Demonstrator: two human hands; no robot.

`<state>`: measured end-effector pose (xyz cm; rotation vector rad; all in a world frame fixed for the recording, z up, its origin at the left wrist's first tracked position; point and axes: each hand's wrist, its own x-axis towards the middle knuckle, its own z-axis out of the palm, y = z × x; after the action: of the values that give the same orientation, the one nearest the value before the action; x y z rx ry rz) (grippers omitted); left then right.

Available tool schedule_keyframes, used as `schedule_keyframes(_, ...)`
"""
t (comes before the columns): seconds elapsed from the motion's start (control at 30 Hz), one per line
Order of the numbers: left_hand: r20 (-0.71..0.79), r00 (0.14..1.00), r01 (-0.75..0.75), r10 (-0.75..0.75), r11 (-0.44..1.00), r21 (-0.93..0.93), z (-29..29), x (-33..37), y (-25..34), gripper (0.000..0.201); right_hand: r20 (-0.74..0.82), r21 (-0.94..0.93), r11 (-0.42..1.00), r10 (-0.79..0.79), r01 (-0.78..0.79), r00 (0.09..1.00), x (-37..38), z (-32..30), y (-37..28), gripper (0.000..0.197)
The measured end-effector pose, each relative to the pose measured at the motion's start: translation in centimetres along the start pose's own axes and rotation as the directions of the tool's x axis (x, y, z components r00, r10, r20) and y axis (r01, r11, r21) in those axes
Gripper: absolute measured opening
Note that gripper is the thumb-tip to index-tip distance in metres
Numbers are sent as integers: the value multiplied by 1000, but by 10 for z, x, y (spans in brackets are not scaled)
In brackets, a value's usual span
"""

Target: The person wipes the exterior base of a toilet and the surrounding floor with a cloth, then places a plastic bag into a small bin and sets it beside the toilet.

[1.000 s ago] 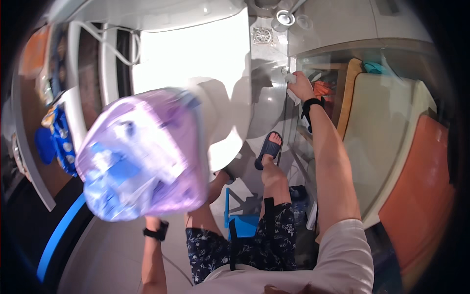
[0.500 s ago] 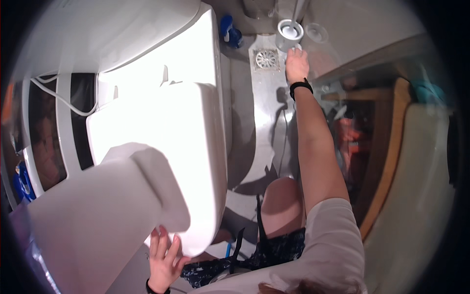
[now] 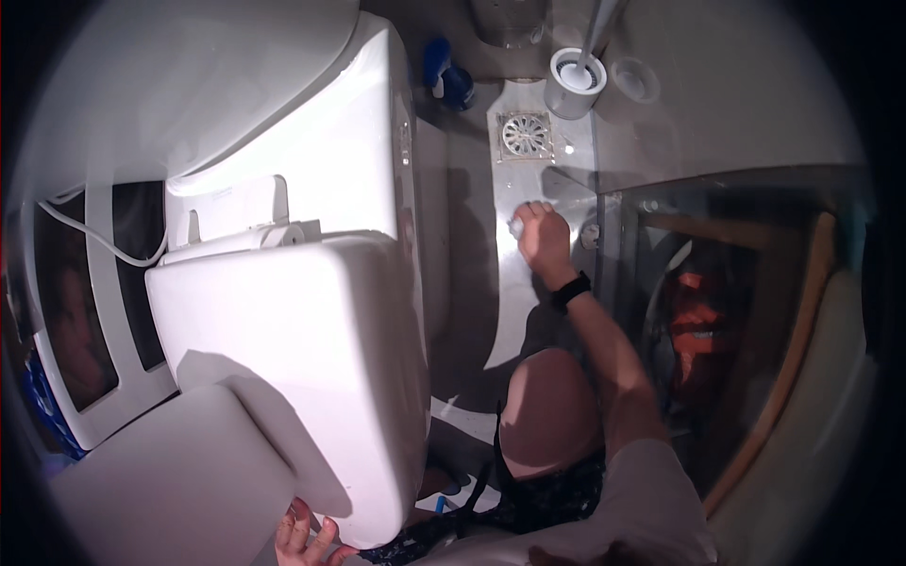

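Note:
Over the wet grey floor, my right hand [image 3: 545,241], with a black band at its wrist, is closed around a small white wad [image 3: 515,227]. Only a bit of the wad shows at the fingers, so its kind is unclear. A white toilet [image 3: 274,321] with its lid down takes up the left of the view. My left hand [image 3: 307,540] is partly cut off by the lower edge; its fingers are spread and rest at the toilet's front corner, beside a pale flat panel [image 3: 179,472].
A square floor drain [image 3: 525,138] lies beyond my right hand. Past it stand a toilet brush [image 3: 595,38] in a white holder [image 3: 574,94] and a blue bottle [image 3: 448,77]. A glass panel [image 3: 736,184] is on the right, my bare knee [image 3: 547,410] below.
My right hand has come back toward me from beside the brush holder to the floor nearer than the drain. My left hand stays at the toilet's front corner. The view has shifted slightly.

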<state>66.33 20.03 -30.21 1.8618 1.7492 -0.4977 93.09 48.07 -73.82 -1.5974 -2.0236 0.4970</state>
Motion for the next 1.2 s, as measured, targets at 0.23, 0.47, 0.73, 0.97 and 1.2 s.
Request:
schedule_keyframes(0.23, -37, 999, -3, 2, 999, -49, 5, 3, 1, 68, -284, 199, 966, 217, -164, 934, 145, 18, -23, 19)
schedule_keyframes(0.47, -78, 996, -49, 49, 999, 4, 24, -12, -7, 65, -12, 26, 999, 34, -34, 999, 212, 90, 89, 36)
schedule_keyframes(0.73, 10, 999, 45, -45, 999, 16, 11, -11, 2, 53, 27, -36, 968, -248, 248, 968, 68, 95, 51, 29)
schedule_keyframes(0.97, -14, 995, 102, -102, 995, 11, 14, -10, 2, 56, -151, 349, 916, -156, 200, 976, 127, 67, -1, 36)
schedule_keyframes(1.2, -59, 998, -6, 10, 997, 72, 22, -28, -8, 68, 229, 611, 769, 57, -189, 972, 235, 116, -32, 32)
